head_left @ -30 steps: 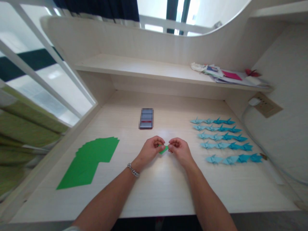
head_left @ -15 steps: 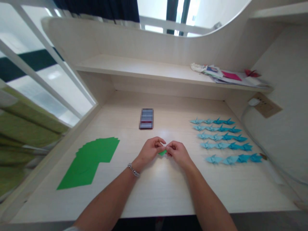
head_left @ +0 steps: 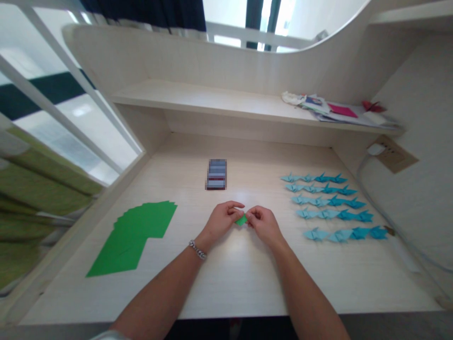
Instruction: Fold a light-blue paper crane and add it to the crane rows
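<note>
A small folded piece of green paper (head_left: 241, 220) is held just above the desk, between my two hands. My left hand (head_left: 224, 218) pinches its left side with thumb and fingers. On the other side, my right hand (head_left: 261, 223) grips the right edge between thumb and curled fingers. The fingers cover part of the folds. Fanned-out green paper sheets (head_left: 138, 236) lie on the desk to the left. Blue paper cranes (head_left: 340, 235) stand to the right in several rows, light blue on the left and deeper blue on the right.
A phone-like device with a blurred screen (head_left: 217, 174) lies behind my hands. Papers (head_left: 341, 111) rest on the shelf (head_left: 212, 101) at the back. On the right wall a white plug sits in a socket (head_left: 394, 153), its cable (head_left: 382, 215) running down along the desk's right side.
The fingertips have parted slightly, and more of the green paper shows between them. Both hands stay in nearly the same place; the whole view has shifted a little.
</note>
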`<state>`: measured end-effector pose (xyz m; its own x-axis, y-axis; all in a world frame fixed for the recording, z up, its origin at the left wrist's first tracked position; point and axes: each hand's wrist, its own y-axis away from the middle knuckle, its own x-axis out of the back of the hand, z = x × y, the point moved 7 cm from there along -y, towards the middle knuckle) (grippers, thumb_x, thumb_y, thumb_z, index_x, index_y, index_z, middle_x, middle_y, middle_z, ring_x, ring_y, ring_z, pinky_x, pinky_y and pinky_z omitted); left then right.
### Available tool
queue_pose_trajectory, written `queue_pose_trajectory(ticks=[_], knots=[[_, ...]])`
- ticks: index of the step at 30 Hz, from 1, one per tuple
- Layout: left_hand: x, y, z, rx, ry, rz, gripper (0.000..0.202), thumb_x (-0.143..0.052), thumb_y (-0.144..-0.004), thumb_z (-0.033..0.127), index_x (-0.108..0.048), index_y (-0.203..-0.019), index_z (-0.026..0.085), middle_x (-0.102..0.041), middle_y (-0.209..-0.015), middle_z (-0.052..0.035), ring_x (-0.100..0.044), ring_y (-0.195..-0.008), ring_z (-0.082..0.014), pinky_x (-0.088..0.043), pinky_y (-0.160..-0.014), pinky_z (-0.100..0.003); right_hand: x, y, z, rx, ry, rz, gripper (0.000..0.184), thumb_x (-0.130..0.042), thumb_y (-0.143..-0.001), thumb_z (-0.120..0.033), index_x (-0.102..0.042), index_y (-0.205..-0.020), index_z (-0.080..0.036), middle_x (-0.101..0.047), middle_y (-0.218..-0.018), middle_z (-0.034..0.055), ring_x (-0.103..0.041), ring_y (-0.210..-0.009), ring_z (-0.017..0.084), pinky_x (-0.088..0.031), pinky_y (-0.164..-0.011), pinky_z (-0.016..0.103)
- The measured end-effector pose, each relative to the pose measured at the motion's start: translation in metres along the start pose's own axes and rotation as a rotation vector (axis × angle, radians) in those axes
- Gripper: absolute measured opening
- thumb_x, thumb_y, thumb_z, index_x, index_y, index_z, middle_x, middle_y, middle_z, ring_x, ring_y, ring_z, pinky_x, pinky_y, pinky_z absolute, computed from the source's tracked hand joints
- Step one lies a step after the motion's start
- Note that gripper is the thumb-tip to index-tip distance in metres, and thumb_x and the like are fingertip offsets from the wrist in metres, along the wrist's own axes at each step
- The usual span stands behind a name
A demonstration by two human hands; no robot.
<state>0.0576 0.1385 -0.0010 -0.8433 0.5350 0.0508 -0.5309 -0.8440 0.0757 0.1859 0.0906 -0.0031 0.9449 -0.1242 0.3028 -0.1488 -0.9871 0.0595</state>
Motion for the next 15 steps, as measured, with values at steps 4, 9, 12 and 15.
queue_pose_trajectory(ticks=[4, 9, 12, 15], knots=[[-0.001, 0.0, 0.0, -0.019, -0.106, 0.01, 0.023, -0.061, -0.075, 0.034, -0.064, -0.077, 0.011, -0.064, -0.065, -0.0049, -0.056, -0.057, -0.0136, -0.043, -0.055, -0.025, 0.002, 0.001, -0.003, 0.041, 0.025, 0.022, 0.017, -0.054, -0.079, -0.031, -0.062, -0.073, -0.018, -0.062, -0.061, 0.0013, -0.055, -0.057, 0.015, -0.041, -0.054, 0.024], [-0.001, 0.005, 0.009, -0.137, -0.315, 0.04, 0.018, -0.055, -0.078, 0.03, -0.063, -0.076, 0.014, -0.062, -0.067, -0.0027, -0.054, -0.062, -0.014, -0.041, -0.059, -0.024, 0.0, 0.001, -0.005, 0.071, 0.1, -0.015, 0.015, -0.053, -0.079, -0.029, -0.062, -0.074, -0.018, -0.062, -0.063, 0.0004, -0.054, -0.059, 0.014, -0.04, -0.056, 0.024], [-0.003, 0.01, 0.016, -0.185, -0.43, 0.029, 0.016, -0.054, -0.079, 0.028, -0.063, -0.076, 0.016, -0.062, -0.069, -0.0023, -0.054, -0.065, -0.0148, -0.04, -0.062, -0.025, -0.001, 0.002, -0.007, 0.08, 0.16, -0.056, 0.015, -0.053, -0.078, -0.028, -0.063, -0.073, -0.018, -0.061, -0.063, -0.0002, -0.052, -0.059, 0.014, -0.039, -0.055, 0.023], [-0.006, 0.012, 0.02, -0.205, -0.485, -0.004, 0.014, -0.053, -0.078, 0.026, -0.063, -0.075, 0.016, -0.062, -0.069, -0.0021, -0.053, -0.066, -0.0151, -0.039, -0.063, -0.025, 0.0, 0.004, -0.013, 0.109, 0.208, -0.077, 0.014, -0.053, -0.075, -0.025, -0.065, -0.072, -0.018, -0.061, -0.063, -0.0004, -0.052, -0.059, 0.013, -0.038, -0.056, 0.022]])
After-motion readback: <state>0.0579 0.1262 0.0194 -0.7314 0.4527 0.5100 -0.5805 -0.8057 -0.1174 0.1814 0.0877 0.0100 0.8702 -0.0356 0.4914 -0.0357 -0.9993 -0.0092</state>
